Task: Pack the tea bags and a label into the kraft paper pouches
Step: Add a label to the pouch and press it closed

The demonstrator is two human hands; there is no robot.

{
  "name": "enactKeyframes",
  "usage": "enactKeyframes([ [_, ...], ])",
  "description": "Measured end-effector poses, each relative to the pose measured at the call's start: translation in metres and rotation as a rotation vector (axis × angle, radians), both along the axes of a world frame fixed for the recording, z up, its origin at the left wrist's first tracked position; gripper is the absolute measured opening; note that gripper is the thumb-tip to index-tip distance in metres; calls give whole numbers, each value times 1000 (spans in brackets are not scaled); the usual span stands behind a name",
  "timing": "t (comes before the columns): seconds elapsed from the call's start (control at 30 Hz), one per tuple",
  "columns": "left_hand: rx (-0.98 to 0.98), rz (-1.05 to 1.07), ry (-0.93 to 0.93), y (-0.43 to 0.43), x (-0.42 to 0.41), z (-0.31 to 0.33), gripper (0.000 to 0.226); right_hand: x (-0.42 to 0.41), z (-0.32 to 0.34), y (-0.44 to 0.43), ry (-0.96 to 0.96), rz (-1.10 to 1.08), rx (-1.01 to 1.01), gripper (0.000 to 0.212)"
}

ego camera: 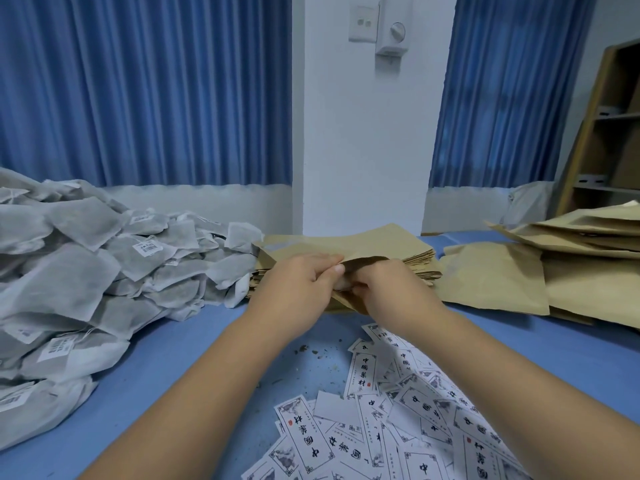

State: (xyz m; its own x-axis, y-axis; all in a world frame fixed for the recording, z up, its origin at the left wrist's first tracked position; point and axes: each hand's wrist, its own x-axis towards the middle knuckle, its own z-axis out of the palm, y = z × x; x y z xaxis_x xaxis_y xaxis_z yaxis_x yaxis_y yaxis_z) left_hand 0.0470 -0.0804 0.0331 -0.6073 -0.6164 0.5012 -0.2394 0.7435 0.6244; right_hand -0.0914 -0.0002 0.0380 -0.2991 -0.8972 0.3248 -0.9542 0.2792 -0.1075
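My left hand [304, 282] and my right hand [384, 285] meet at the mouth of a kraft paper pouch [349, 303], each pinching one side of its opening above the stack of flat pouches [381, 244]. The opening shows dark between my thumbs. A big heap of grey tea bags [86, 271] with barcode tags fills the left of the blue table. A loose pile of white printed labels [398, 410] lies in front of me, under my right forearm.
More kraft pouches [495, 278] lie spread at the right, with a taller heap [588, 233] behind them. Tea crumbs dot the blue table [173, 368]. A white pillar, blue curtains and a shelf unit [609, 133] stand behind.
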Motion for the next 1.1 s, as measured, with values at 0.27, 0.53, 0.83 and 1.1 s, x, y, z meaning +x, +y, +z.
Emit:
enactKeyframes([
  [0.27,67,-28,44,1,-3,-2,27,8,-1,-20,84,13,17,17],
  [0.53,102,-78,91,-6,-3,-3,29,14,-5,-26,45,133,-17,17],
  [0.83,120,-74,109,-4,-1,-3,25,28,14,-28,59,135,200,23],
  [1.1,202,-75,178,-14,4,-2,22,13,-32,33,72,202,-485,24],
])
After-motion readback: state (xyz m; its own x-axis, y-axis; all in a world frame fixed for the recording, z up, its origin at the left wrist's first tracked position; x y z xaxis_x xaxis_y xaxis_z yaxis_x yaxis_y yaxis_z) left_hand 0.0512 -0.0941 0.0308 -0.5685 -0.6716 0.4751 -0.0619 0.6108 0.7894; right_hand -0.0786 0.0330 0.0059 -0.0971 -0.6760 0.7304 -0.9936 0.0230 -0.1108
